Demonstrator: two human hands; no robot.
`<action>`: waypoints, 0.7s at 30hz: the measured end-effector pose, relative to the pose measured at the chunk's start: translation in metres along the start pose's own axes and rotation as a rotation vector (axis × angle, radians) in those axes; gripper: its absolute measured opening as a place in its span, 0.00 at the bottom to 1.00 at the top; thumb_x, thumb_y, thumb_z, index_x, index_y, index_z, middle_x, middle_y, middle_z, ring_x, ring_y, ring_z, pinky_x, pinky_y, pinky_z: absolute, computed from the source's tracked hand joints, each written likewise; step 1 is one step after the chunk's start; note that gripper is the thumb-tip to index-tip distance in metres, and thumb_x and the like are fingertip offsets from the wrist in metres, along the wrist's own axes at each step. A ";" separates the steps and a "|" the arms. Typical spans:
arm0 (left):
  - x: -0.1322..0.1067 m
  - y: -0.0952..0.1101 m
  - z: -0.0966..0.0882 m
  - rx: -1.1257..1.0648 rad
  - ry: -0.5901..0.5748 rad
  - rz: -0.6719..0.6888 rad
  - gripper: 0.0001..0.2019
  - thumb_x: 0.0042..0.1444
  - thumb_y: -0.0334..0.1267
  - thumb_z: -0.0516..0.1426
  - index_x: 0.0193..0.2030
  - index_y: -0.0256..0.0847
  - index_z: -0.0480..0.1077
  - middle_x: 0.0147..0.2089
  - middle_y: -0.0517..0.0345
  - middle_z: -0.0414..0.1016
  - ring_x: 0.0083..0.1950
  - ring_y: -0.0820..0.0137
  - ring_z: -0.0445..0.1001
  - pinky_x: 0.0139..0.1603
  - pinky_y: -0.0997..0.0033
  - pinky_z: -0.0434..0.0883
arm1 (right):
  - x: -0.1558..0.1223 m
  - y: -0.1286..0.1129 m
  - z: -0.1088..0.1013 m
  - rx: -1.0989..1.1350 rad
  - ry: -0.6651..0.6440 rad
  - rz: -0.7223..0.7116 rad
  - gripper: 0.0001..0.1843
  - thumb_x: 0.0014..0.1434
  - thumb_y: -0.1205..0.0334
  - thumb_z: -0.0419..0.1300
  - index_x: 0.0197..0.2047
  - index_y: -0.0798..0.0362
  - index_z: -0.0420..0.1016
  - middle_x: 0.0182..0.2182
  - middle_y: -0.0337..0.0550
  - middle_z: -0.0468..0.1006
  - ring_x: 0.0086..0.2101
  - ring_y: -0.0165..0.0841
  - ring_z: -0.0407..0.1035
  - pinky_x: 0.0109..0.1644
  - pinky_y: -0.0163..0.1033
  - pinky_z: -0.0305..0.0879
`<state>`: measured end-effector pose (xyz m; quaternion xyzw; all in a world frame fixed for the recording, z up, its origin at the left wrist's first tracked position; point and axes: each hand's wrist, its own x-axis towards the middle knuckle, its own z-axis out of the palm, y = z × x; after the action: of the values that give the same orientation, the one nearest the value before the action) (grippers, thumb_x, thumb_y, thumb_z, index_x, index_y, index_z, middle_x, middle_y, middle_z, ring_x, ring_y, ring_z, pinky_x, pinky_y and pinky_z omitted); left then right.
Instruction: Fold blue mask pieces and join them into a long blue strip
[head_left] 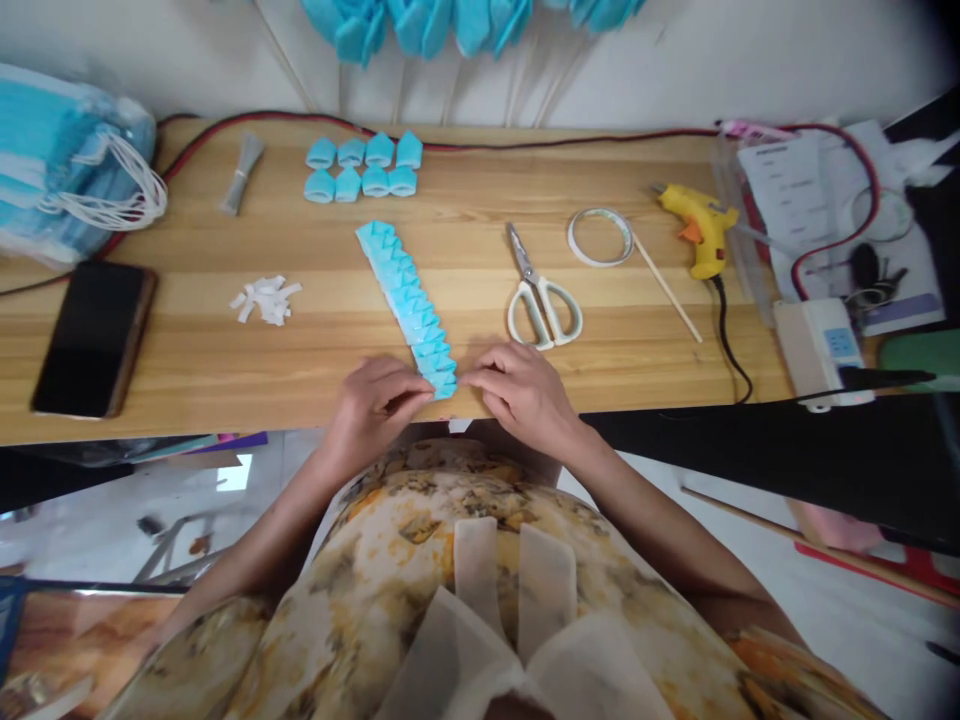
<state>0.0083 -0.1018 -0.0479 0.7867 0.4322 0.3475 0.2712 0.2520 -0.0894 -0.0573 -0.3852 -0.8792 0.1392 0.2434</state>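
Note:
A long strip of folded light-blue pieces (405, 295) lies slantwise on the wooden table (225, 350), running from the middle toward the near edge. My left hand (379, 400) pinches the strip's near end from the left, fingers closed on it. My right hand (521, 390) presses the same end from the right with its fingertips together. Several small folded blue pieces (364, 167) sit in two rows at the back of the table.
Scissors (540, 300), a tape roll (600, 237), a thin wooden stick (666, 285) and a yellow glue gun (699, 228) lie to the right. White paper scraps (265, 298), a black phone (94, 337) and a pack of blue face masks (67, 160) are on the left.

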 end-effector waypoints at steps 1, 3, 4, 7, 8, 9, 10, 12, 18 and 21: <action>-0.001 -0.001 -0.003 -0.061 0.004 -0.019 0.05 0.65 0.34 0.62 0.38 0.40 0.79 0.31 0.58 0.79 0.32 0.71 0.74 0.37 0.68 0.66 | 0.000 -0.001 0.000 -0.003 0.012 -0.008 0.15 0.66 0.73 0.55 0.45 0.50 0.82 0.37 0.45 0.79 0.39 0.38 0.69 0.43 0.44 0.62; -0.005 -0.004 -0.008 -0.170 0.028 -0.099 0.04 0.65 0.36 0.62 0.41 0.41 0.80 0.34 0.56 0.81 0.34 0.70 0.76 0.38 0.70 0.69 | 0.001 -0.001 0.001 -0.008 0.031 -0.017 0.15 0.66 0.73 0.55 0.45 0.50 0.82 0.37 0.45 0.80 0.39 0.38 0.69 0.42 0.44 0.61; -0.007 -0.006 -0.010 -0.212 0.050 -0.154 0.05 0.64 0.37 0.62 0.42 0.41 0.80 0.36 0.55 0.82 0.36 0.69 0.77 0.38 0.70 0.70 | 0.001 -0.001 0.001 -0.011 0.030 -0.014 0.14 0.66 0.73 0.56 0.45 0.50 0.82 0.38 0.45 0.80 0.39 0.39 0.69 0.42 0.44 0.61; -0.011 -0.010 -0.015 -0.273 0.123 -0.298 0.08 0.62 0.42 0.63 0.39 0.40 0.80 0.38 0.52 0.83 0.39 0.67 0.79 0.40 0.71 0.73 | 0.000 -0.002 0.001 0.017 0.007 0.043 0.12 0.67 0.72 0.55 0.46 0.52 0.78 0.40 0.46 0.81 0.41 0.39 0.71 0.44 0.44 0.62; -0.011 -0.010 -0.015 -0.278 0.136 -0.322 0.08 0.61 0.42 0.64 0.38 0.40 0.80 0.37 0.53 0.83 0.38 0.67 0.79 0.39 0.71 0.73 | 0.000 -0.002 0.001 0.044 0.009 0.076 0.11 0.67 0.71 0.55 0.47 0.52 0.76 0.40 0.46 0.82 0.42 0.39 0.72 0.45 0.44 0.63; -0.010 -0.010 -0.016 -0.276 0.138 -0.333 0.08 0.61 0.42 0.64 0.37 0.40 0.80 0.36 0.53 0.83 0.37 0.68 0.79 0.39 0.72 0.73 | 0.000 -0.002 0.001 0.077 0.022 0.107 0.10 0.68 0.71 0.54 0.47 0.52 0.74 0.41 0.46 0.82 0.41 0.39 0.73 0.46 0.44 0.64; -0.009 -0.010 -0.016 -0.270 0.138 -0.336 0.08 0.61 0.41 0.63 0.36 0.40 0.80 0.35 0.54 0.82 0.36 0.68 0.79 0.38 0.72 0.72 | 0.000 -0.002 0.001 0.110 0.039 0.133 0.09 0.69 0.70 0.53 0.47 0.52 0.73 0.41 0.46 0.82 0.41 0.38 0.74 0.46 0.44 0.64; -0.007 -0.008 -0.016 -0.254 0.139 -0.332 0.07 0.60 0.41 0.63 0.35 0.40 0.80 0.33 0.56 0.82 0.35 0.69 0.78 0.36 0.73 0.71 | -0.001 -0.002 0.002 0.162 0.070 0.158 0.09 0.70 0.69 0.51 0.47 0.52 0.71 0.41 0.45 0.83 0.41 0.37 0.75 0.47 0.44 0.66; -0.007 -0.009 -0.011 -0.224 0.142 -0.352 0.09 0.59 0.42 0.63 0.33 0.40 0.79 0.33 0.55 0.82 0.35 0.68 0.77 0.37 0.71 0.70 | -0.004 -0.003 -0.001 0.255 0.154 0.149 0.13 0.72 0.63 0.51 0.55 0.51 0.72 0.40 0.45 0.84 0.40 0.37 0.76 0.46 0.44 0.69; -0.010 -0.010 -0.010 -0.199 0.131 -0.317 0.10 0.60 0.42 0.62 0.33 0.39 0.78 0.32 0.55 0.81 0.34 0.69 0.76 0.37 0.71 0.68 | -0.012 -0.009 -0.008 0.369 0.232 0.113 0.10 0.72 0.63 0.53 0.43 0.50 0.76 0.32 0.41 0.82 0.33 0.32 0.75 0.39 0.39 0.68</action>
<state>-0.0087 -0.1041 -0.0523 0.6536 0.5310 0.3920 0.3704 0.2578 -0.1038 -0.0511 -0.3962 -0.7819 0.2659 0.4012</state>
